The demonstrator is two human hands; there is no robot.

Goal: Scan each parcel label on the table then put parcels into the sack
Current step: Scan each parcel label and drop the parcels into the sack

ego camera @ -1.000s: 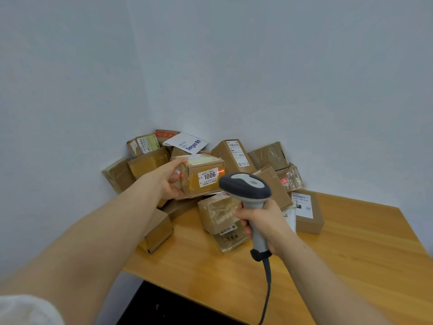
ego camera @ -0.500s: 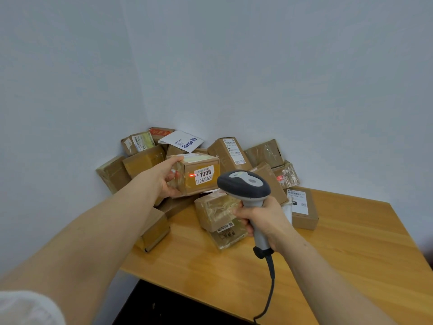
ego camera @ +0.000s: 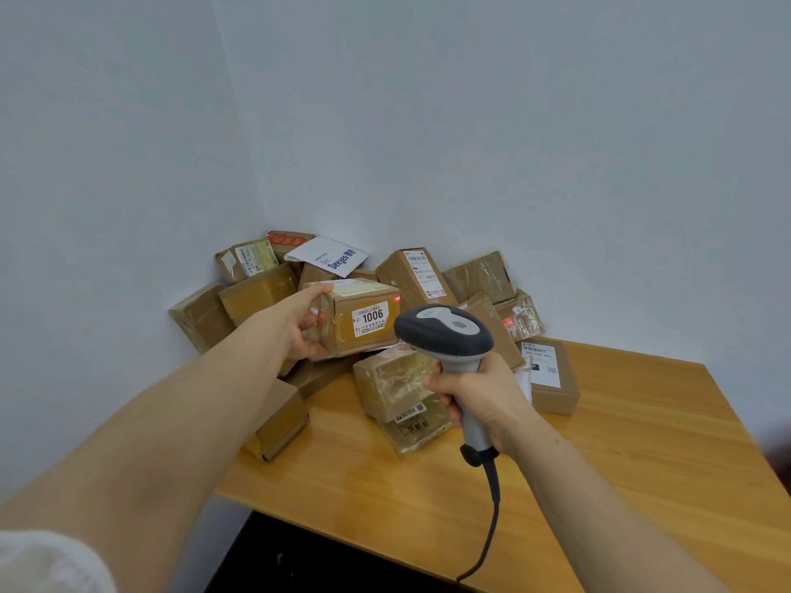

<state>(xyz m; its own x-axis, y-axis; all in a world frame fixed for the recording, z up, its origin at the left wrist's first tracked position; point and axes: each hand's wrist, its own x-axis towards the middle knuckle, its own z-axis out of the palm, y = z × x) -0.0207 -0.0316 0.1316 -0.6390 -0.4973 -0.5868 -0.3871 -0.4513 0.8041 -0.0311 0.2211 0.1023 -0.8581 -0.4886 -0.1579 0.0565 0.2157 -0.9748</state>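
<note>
Now the parcel [ego camera: 342, 325] marked 1006 is held a little above the heap [ego camera: 413, 276] of other boxes, which lies under and behind it on the wooden surface [ego camera: 599, 464]. The left hand [ego camera: 299, 331] grips the left end of the parcel with its fingers curled round that end. The long axis of the parcel therefore runs from left to right, and the face with the white label [ego camera: 370, 319] looks toward the person. Just to the right of the parcel, and nearer to the person, the right hand [ego camera: 488, 398] is wrapped firmly round the handle of the scanner [ego camera: 443, 329]. The head of the scanner points at the labelled face. The 2 hands are apart, and each one is clamped on its own thing. A red dot [ego camera: 397, 298] shows at the upper right edge of the parcel, above and right of the label, not on the barcode. I judge that the beam should come down and left to cross the barcode. The sack is not in view.
</note>
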